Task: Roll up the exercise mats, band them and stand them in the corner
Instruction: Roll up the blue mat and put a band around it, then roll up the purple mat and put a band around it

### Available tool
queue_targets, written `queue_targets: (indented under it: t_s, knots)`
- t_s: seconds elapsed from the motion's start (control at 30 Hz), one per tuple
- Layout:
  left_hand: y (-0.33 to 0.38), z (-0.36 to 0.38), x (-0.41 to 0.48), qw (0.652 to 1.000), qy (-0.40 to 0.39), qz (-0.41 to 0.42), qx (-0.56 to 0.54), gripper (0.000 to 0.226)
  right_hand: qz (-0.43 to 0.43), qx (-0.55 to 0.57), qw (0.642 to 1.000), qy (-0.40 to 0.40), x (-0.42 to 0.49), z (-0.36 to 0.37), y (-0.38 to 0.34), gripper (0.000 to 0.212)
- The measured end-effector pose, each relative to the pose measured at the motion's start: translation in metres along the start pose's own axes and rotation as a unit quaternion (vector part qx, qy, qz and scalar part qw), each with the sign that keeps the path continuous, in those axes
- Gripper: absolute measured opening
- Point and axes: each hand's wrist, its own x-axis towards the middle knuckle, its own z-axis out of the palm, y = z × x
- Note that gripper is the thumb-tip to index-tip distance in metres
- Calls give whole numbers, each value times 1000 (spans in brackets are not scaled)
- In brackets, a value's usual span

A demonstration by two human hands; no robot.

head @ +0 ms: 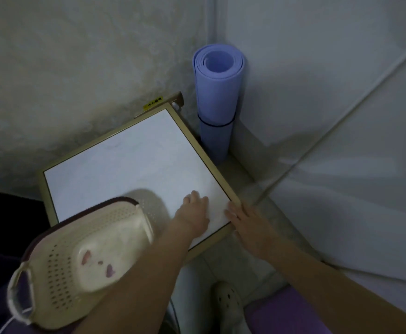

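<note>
The left hand [194, 210] lies on the white top of the counter [124, 160], fingers relaxed and lightly bent, holding nothing. Just to its right, the right hand [247, 220] rests over the counter's gold rim near the corner. Its fingers are straight along the edge; whether the thumb hooks under the rim cannot be told. The two hands sit close together without touching. Well beyond both hands, past the far corner of the counter, the blue mat [217, 100] stands upright where the two walls meet. It is rolled, with its spiral end facing up, and a thin dark band [217, 126] circles it a little below the middle. The mat stands just beside the counter's far edge. Left of the left forearm, a cream perforated basket [76, 256] lies bottom up, partly over the counter's near edge. Below the hands, between the forearms, a pale shoe [228, 300] shows on the floor.
</note>
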Motion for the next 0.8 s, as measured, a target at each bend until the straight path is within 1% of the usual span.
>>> queue_targets:
  t_s: [0.07, 0.13, 0.23, 0.33, 0.43, 0.6, 0.67, 0.73, 0.8]
  knots:
    - [6, 24, -20, 1000, -2, 13, 9, 69, 19, -16, 1000, -8, -10, 11, -13, 66]
    - [5, 49, -42, 998, 9, 21, 59, 76, 30, 5, 1000, -8, -19, 19, -31, 68]
    - [-10, 83, -75, 995, 37, 19, 94, 73, 39, 42, 998, 10, -28, 28, -58, 71]
    - [-34, 106, -114, 997, 42, 8, 67, 69, 50, 77, 995, 34, -35, 33, -73, 73]
    - [-58, 119, -156, 998, 35, -4, 48, 69, 40, 63, 997, 31, -44, 39, -88, 72]
    - [-94, 154, -224, 998, 37, -51, -13, 60, 15, 74, 997, 31, -67, 72, -151, 66]
    - [-110, 183, -251, 996, 16, -83, -24, 59, -11, 76, 997, 18, -76, 94, -179, 62]
    - [-127, 216, -276, 992, -28, -122, -31, 61, -39, 67, 997, 1, -83, 114, -206, 58]
    - [-144, 249, -298, 985, -71, -151, -33, 64, -73, 51, 996, -30, -87, 130, -231, 62]
